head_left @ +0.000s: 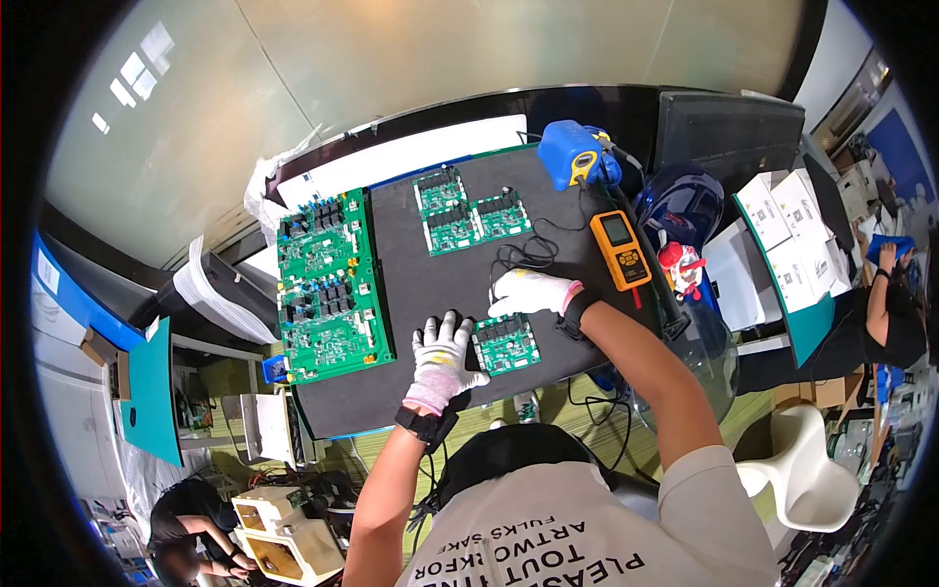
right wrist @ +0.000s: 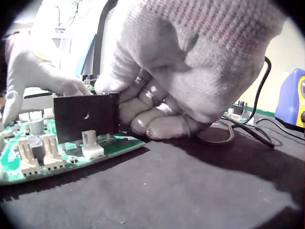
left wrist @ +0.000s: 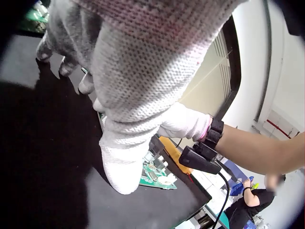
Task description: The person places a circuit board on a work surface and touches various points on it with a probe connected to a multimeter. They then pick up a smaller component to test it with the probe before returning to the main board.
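Observation:
A small green circuit board (head_left: 507,346) lies on the dark mat near its front edge. My right hand (head_left: 533,292), in a white glove, is at the board's far edge. In the right wrist view its fingers (right wrist: 164,125) are curled close behind a black upright component (right wrist: 86,119), and the fingertips gripping the board's edge are partly hidden. My left hand (head_left: 445,362), also gloved, rests on the mat just left of the board. Its fingers are spread and fairly straight, the thumb (left wrist: 121,171) pointing toward the board's near corner.
Several small circuit boards (head_left: 452,227) lie farther back. A large green board panel (head_left: 328,293) covers the mat's left side. A thin black cable (head_left: 528,252) curls beyond my right hand. An orange handheld meter (head_left: 620,251) and a blue device (head_left: 567,157) stand right.

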Tool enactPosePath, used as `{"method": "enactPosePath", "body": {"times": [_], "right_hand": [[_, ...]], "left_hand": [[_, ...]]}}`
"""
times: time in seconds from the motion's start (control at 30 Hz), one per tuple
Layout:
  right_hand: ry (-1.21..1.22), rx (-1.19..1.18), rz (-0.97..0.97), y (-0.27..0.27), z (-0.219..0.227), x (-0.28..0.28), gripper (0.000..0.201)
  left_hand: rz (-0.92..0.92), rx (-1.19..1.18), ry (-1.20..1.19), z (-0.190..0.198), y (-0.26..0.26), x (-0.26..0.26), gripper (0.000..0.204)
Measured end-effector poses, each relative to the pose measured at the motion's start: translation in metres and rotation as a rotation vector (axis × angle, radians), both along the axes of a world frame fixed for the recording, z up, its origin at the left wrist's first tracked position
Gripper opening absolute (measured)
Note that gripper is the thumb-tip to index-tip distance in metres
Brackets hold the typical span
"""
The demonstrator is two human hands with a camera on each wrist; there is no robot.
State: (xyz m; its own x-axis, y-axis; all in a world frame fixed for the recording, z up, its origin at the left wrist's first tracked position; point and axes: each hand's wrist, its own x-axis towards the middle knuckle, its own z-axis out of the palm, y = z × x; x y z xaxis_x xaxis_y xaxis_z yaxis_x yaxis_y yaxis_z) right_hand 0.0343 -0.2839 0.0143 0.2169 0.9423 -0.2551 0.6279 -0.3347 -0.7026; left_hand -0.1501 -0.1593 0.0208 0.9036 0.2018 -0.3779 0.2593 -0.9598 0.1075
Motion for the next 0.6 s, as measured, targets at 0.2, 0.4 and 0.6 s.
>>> {"method": "enactPosePath", "body": {"times": [0.2, 0.4, 0.6], "right_hand": [[0.003, -0.035, -0.012, 0.000, 0.005, -0.002, 0.037], [-0.024, -0.014, 0.036, 0.003, 0.008, 0.001, 0.038], [0.021, -0.005, 0.013, 0.000, 0.002, -0.002, 0.040]], "left_hand": [[-0.017, -0.001, 0.006, -0.002, 0.001, -0.001, 0.102], [0.002, -0.009, 0.010, 0.001, 0.001, 0.000, 0.103], [0.033, -0.031, 0.006, -0.001, -0.002, -0.006, 0.104]]}}
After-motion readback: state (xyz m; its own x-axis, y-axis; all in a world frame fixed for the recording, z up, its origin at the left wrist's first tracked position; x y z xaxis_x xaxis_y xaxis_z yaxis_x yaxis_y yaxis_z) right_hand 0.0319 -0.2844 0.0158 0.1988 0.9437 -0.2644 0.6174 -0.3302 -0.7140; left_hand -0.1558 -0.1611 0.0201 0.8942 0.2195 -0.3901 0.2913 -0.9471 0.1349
